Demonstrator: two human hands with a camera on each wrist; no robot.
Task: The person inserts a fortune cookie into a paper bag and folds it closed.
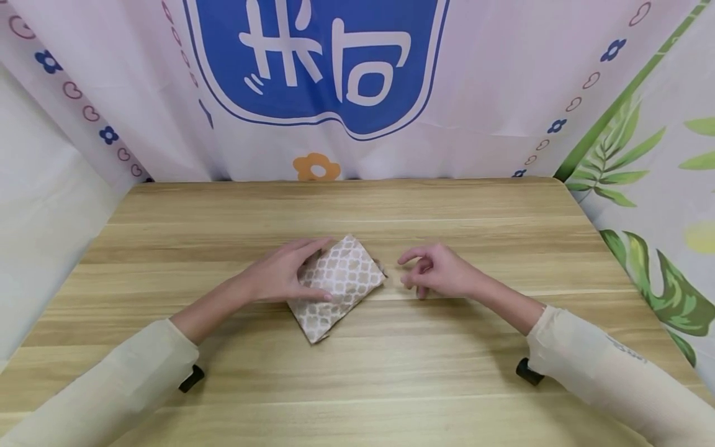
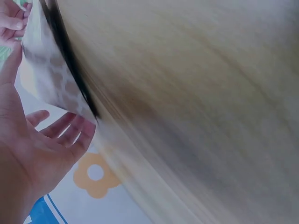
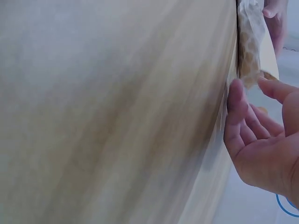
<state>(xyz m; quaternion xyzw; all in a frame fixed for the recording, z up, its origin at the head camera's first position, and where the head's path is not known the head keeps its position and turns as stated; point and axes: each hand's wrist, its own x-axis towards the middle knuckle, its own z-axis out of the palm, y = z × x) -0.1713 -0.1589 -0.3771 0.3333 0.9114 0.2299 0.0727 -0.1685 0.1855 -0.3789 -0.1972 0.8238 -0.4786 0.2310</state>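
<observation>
A flat beige-and-white patterned cloth pouch (image 1: 349,270) lies slantwise on the table. My left hand (image 1: 285,270) holds its left part, the thumb along the near side and the fingers towards the far edge. From the left wrist view, the fingertips of the left hand (image 2: 46,140) meet one end of the pouch (image 2: 53,77). Just right of the pouch, my right hand (image 1: 441,273) hovers with loosely bent fingers and nothing between them. A small dark bit shows at the pouch's right corner, too small to make out. The right wrist view has the pouch (image 3: 250,42) beyond the right hand (image 3: 266,149).
The wood-grain table (image 1: 391,385) stretches around both hands. Behind it hangs a white cloth backdrop (image 1: 475,105) with a blue emblem, and a leaf-patterned cloth (image 1: 659,205) is at the right. Black wrist devices (image 1: 527,371) sit under the sleeves.
</observation>
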